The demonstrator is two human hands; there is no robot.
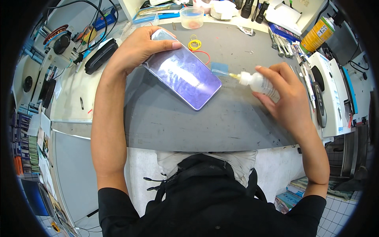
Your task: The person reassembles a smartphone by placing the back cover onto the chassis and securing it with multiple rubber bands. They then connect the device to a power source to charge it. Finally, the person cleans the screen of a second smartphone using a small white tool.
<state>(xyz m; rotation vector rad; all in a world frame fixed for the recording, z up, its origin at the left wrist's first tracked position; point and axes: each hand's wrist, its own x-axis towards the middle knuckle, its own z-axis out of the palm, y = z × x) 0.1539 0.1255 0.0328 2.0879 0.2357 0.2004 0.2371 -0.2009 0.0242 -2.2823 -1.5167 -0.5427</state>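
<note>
A phone with a shiny purple back (183, 75) is tilted over the grey mat (177, 126). My left hand (148, 45) grips it by its upper left end, thumb across the back. In my right hand (284, 91) is a small white squeeze bottle (260, 85), lying on its side in my fingers. Its thin yellowish tip points left at the phone's right edge, a short gap away. Behind that tip lies a blue translucent square (219, 68). Yellow rubber bands (194, 44) and a red band lie beyond the phone.
A clear round tub (192, 17) stands at the back. Several screwdrivers (278, 42) and a yellow spray can (317, 35) are at the back right, near a white device (325, 94). A black case (101, 56) and a microscope-like stand (47, 67) are on the left.
</note>
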